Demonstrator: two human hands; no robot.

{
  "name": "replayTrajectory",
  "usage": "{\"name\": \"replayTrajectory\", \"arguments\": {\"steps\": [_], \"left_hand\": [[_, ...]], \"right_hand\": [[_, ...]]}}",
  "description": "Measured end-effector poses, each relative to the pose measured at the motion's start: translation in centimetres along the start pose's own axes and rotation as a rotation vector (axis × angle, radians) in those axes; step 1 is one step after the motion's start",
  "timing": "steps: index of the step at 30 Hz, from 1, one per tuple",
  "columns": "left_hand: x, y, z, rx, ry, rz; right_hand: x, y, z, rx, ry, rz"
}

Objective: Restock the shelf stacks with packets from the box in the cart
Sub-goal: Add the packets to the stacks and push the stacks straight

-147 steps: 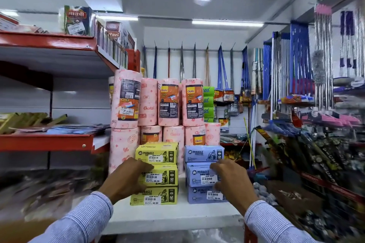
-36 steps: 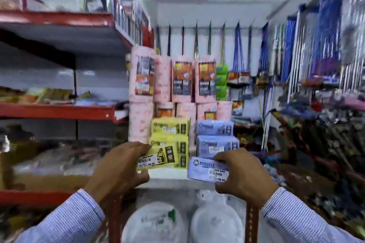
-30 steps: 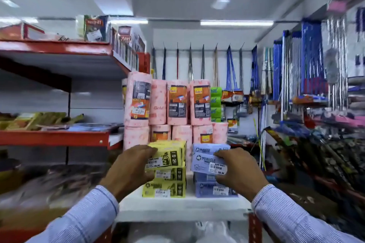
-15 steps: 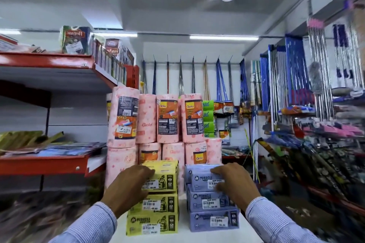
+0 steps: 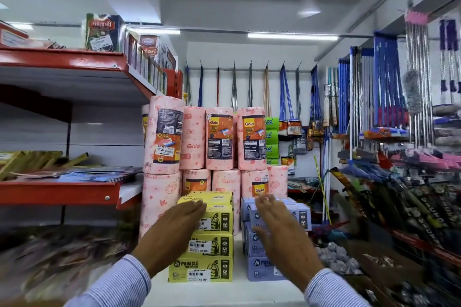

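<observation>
Half a second earlier each hand had been closed over a packet at the top of its stack; now both hands had let go, the fingers flat and spread, pinching nothing. The left hand (image 5: 174, 228) lay against the left face of the stack of yellow rectangular plastic-wrapped packets (image 5: 207, 237), at about nine o'clock from it, and whether it pressed or only brushed the wrap could not be told. The right hand (image 5: 279, 232), blurred with motion, hovered in front of the stack of lavender-blue rectangular packets (image 5: 277, 239), which stood just beside the yellow one at its three o'clock. Each stack stood one packet taller than it had a second before — so this pair looked delivered, and the job now seemed to be squaring the piles before going back for more. Both stacks sat on the white flat shelf top (image 5: 224, 291), with the pink printed paper-towel rolls (image 5: 219, 142) ranked behind them at twelve o'clock, two tiers high. As for containers, the box and the cart named in the task were not in view, so what remained in them could not be judged. At nine o'clock the red metal shelves (image 5: 62, 192) held flat paper goods, and small cartons lined the upper tier.
</observation>
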State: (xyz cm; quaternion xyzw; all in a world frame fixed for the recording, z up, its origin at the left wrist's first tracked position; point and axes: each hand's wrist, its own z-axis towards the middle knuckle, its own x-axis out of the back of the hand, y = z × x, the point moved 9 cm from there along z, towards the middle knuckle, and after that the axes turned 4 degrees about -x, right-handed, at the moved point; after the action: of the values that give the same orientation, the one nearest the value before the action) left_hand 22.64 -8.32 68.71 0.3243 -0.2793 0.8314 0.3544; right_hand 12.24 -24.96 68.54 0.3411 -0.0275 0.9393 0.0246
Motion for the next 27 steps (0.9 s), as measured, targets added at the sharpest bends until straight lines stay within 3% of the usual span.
{"name": "replayTrajectory", "arguments": {"steps": [3, 8, 19, 27], "left_hand": [[0.5, 0.9, -1.7, -0.037, 0.122, 0.159], [-1.8, -0.6, -3.4, -0.014, 0.134, 0.262], [-4.0, -2.0, -3.7, -0.037, 0.094, 0.266], [-2.3, 4.8, -1.9, -0.164, 0.260, 0.068]], "right_hand": [[-2.2, -5.4, -0.8, 0.160, 0.052, -0.093], [-5.4, -8.4, -0.1, 0.177, 0.063, -0.126], [-8.4, -7.8, 0.4, 0.153, -0.004, -0.122], [-4.6, -1.4, -2.3, 0.077, 0.110, -0.107]]}}
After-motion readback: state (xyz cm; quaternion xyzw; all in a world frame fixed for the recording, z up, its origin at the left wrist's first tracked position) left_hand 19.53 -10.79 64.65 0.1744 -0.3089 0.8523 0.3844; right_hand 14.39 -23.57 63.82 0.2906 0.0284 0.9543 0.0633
